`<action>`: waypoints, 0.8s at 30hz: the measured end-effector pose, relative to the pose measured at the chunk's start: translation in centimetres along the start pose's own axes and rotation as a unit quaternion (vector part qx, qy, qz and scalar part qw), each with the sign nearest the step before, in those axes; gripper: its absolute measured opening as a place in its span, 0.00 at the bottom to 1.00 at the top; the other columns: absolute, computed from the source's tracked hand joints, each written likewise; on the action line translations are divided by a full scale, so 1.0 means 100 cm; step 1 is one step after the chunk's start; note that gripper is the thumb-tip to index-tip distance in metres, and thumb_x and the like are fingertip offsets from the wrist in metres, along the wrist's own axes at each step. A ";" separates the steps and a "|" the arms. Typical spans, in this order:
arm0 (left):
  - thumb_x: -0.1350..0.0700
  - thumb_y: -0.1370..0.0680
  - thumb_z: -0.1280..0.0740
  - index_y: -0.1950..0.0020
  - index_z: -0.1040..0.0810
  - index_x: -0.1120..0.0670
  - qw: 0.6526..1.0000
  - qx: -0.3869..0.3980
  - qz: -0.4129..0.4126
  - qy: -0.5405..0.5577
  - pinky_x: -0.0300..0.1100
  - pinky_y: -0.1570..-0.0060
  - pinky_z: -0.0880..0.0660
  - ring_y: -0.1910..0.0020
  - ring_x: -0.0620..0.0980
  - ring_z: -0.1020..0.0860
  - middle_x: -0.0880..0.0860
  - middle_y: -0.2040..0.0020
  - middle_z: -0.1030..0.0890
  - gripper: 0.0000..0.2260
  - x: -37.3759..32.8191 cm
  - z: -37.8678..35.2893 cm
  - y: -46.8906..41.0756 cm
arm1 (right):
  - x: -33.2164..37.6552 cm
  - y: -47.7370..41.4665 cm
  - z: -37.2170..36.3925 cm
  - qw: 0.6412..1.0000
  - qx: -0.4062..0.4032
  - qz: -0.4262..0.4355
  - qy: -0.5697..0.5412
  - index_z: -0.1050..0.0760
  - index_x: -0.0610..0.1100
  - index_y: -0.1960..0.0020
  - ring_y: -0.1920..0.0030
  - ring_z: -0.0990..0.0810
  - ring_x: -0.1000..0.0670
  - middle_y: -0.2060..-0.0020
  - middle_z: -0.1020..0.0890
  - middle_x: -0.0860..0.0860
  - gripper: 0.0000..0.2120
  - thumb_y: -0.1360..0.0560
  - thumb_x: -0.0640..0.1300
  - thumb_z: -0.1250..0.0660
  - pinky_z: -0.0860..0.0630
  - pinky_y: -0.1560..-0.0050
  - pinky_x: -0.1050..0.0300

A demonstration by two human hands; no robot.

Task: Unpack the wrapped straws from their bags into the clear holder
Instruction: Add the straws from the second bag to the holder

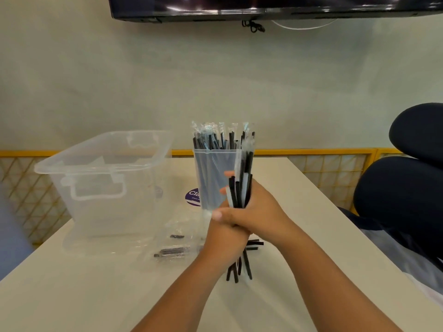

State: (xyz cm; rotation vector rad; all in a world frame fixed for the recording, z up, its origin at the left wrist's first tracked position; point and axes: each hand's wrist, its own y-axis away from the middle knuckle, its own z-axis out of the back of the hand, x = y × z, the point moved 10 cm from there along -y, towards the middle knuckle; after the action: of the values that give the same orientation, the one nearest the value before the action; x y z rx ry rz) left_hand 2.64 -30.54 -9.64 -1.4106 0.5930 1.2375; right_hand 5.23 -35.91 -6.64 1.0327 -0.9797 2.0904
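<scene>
Both forearms enter from the near edge and converge over the middle of the white table (96, 295). The left hand (225, 233) sits lower and the right hand (259, 209) is stacked on top of it. Each hand is closed firmly around the same bundle of wrapped straws (241, 190), which is held close to upright. Fingertips (227, 174) show past the far left side of the bundle.

Below the grip, the bundle's lower ends splay out and reach the tabletop. A few black ends stick out to the right, just under the hands. Above the grip, the upper ends lean against the near right face of the clear holder (211, 178).

The holder stands directly beyond the grip. It holds a load of wrapped straws (215, 140) whose tips rise above its rim.

Left of the grip lie crumpled clear bags (172, 248), with a few black straws visible inside. A clear storage bin (107, 212) stands beyond them. A purple label (191, 196) shows beside the holder's base.

Right of the grip there is bare tabletop out to the table's edge, and a dark chair (402, 195) stands past that edge. Toward the camera from the grip there is only open tabletop.
</scene>
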 end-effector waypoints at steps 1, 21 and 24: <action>0.69 0.23 0.39 0.49 0.27 0.55 1.000 0.001 0.005 0.004 0.24 0.68 0.29 0.67 0.36 0.27 0.40 0.63 0.30 0.10 -0.002 0.000 -0.003 | 0.007 -0.005 0.003 1.000 -0.018 0.005 0.012 0.27 0.58 0.55 0.57 0.21 0.60 0.60 0.20 0.58 0.16 0.36 0.46 0.23 0.24 0.59 0.69; 0.57 0.26 0.30 0.61 0.29 0.52 0.995 0.066 0.076 -0.014 0.30 0.70 0.27 0.72 0.43 0.28 0.49 0.69 0.28 0.08 0.016 0.010 -0.042 | 0.073 -0.082 0.053 0.998 -0.011 0.001 -0.069 0.29 0.43 0.65 0.71 0.23 0.56 0.74 0.25 0.53 0.08 0.29 0.36 0.33 0.24 0.68 0.62; 0.56 0.27 0.28 0.50 0.27 0.48 0.997 0.052 0.049 0.006 0.30 0.63 0.25 0.59 0.43 0.22 0.47 0.58 0.22 0.10 0.004 0.020 -0.070 | 0.092 -0.099 0.076 0.996 -0.089 0.022 -0.021 0.29 0.43 0.60 0.62 0.22 0.50 0.65 0.24 0.49 0.06 0.29 0.39 0.32 0.23 0.57 0.54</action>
State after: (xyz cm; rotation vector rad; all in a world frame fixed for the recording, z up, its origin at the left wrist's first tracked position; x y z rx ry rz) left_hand 8.21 -26.78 -6.87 -1.3161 0.7332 1.2582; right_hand 11.03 -34.97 7.73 0.9747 -1.1962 1.9824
